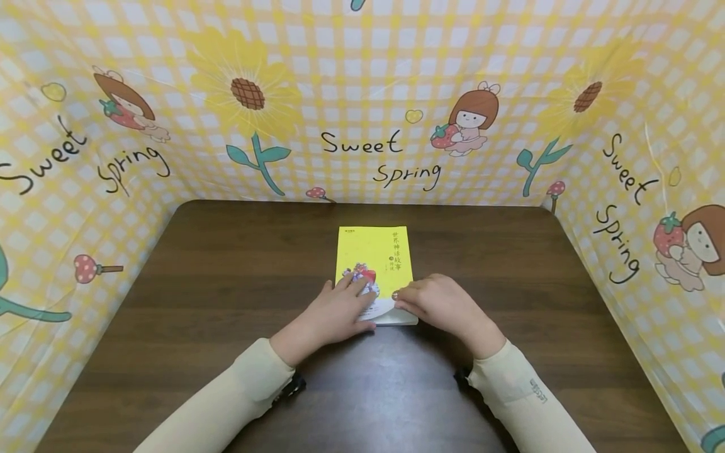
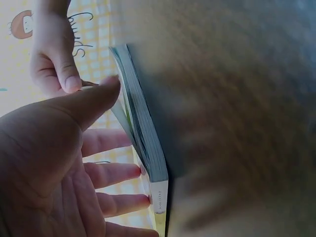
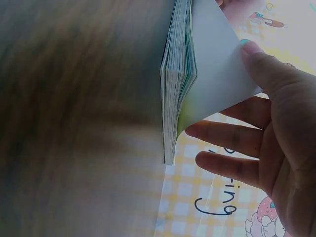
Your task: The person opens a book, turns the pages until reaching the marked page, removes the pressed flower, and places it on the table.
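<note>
A yellow paperback book [image 1: 370, 245] lies on the brown table, its cover printed with dark characters and a small coloured picture. The lower right corner of its front cover is lifted, showing the white inner side [image 3: 217, 64] and the page edges [image 3: 177, 84]. My right hand [image 1: 444, 308] pinches that corner between thumb and fingers. On the lower left of the cover rests my left hand [image 1: 337, 311], its fingers spread and fairly straight; in the left wrist view the fingertips touch the cover beside the spine.
The dark wooden table [image 1: 255, 251] extends on all sides of the book. A yellow checked cloth [image 1: 362, 75] with flowers, cartoon figures and lettering hangs behind and along both sides. Black wrist straps [image 1: 291, 385] show under the pale sleeves [image 1: 226, 390].
</note>
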A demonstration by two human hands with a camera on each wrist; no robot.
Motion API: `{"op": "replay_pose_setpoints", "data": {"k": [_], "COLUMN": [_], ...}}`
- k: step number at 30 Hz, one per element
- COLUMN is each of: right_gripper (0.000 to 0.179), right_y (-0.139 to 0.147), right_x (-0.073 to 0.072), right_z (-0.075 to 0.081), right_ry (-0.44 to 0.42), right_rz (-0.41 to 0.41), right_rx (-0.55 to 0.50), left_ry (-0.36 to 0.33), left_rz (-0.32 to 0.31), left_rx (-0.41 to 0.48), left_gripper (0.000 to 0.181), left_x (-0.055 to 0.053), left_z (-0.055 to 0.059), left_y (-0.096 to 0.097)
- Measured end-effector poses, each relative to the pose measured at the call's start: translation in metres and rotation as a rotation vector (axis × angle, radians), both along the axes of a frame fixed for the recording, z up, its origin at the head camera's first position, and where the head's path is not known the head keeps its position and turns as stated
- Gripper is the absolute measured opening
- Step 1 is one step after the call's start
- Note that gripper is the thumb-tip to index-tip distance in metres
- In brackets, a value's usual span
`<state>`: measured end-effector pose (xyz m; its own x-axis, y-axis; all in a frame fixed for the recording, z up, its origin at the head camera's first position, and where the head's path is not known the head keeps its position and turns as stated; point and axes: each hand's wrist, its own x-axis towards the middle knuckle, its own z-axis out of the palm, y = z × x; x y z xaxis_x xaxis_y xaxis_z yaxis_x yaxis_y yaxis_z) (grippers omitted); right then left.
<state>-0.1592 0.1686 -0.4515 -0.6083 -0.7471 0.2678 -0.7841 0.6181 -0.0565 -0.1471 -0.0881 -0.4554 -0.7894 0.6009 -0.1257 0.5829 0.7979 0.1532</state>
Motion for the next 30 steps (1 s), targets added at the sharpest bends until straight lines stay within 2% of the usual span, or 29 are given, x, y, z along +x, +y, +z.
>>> {"op": "replay_pose_setpoints", "data": {"k": [8, 11, 14, 18, 22, 26, 30], "right_gripper": [0.025, 0.036, 0.053, 0.069, 0.072, 0.076, 0.074], "right_y": [0.004, 0.008, 0.013, 0.013, 0.008, 0.001, -0.006], "right_x": [-0.002, -0.003, -0.004, -0.004, -0.004, -0.002, 0.0], "right_z": [0.005, 0.01, 0.013, 0.014, 0.011, 0.008, 0.006], "right_ry": [-0.011, -0.016, -0.024, -0.085, -0.186, -0.255, -0.263], "right_rz": [-0.026, -0.054, -0.115, -0.198, -0.247, -0.276, -0.291], "right_rx": [-0.078, -0.101, -0.122, -0.157, -0.155, -0.147, -0.16], "left_ry": [0.075, 0.075, 0.064, 0.082, 0.173, 0.282, 0.304], "left_rz": [-0.035, -0.036, -0.009, 0.038, 0.067, 0.074, 0.049], "left_rx": [0.034, 0.068, 0.105, 0.174, 0.223, 0.228, 0.229], "left_gripper": [0.052, 0.049, 0.049, 0.06, 0.076, 0.091, 0.101], "left_x": [0.0, 0.002, 0.005, 0.009, 0.012, 0.012, 0.014], "left_z": [-0.001, 0.001, 0.004, 0.008, 0.012, 0.017, 0.015], "left_y": [-0.001, -0.003, -0.004, -0.009, -0.016, -0.021, -0.018]}}
